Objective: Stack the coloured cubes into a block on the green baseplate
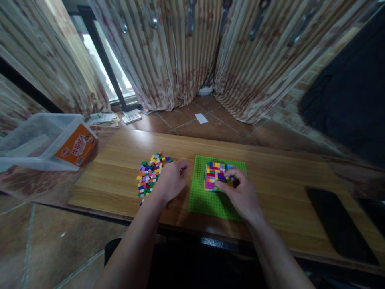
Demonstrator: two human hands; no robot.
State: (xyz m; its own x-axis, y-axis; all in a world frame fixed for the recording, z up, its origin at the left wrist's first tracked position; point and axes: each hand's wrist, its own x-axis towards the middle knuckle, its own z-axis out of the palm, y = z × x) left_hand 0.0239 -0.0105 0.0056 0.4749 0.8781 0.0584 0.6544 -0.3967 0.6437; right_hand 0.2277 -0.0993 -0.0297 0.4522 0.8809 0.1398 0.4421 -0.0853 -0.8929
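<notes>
A green studded baseplate (200,202) lies on the wooden table, bearing a block of multicoloured toy bricks (212,174). My right hand (242,194) rests over the right side of this block, thumb and index finger closing around a purple toy brick (221,176) on its top. The hand hides part of the block and plate. My left hand (173,180) hovers between the baseplate and a pile of loose toy bricks (147,176). Its fingers are curled together; whatever they may hold is too small or hidden to make out.
A clear plastic bin (45,156) with an orange label stands at the left. A black phone-like slab (339,224) lies on the table (279,172) at the right. Beyond are curtains (156,60) and a white paper (201,118) on the tiled floor.
</notes>
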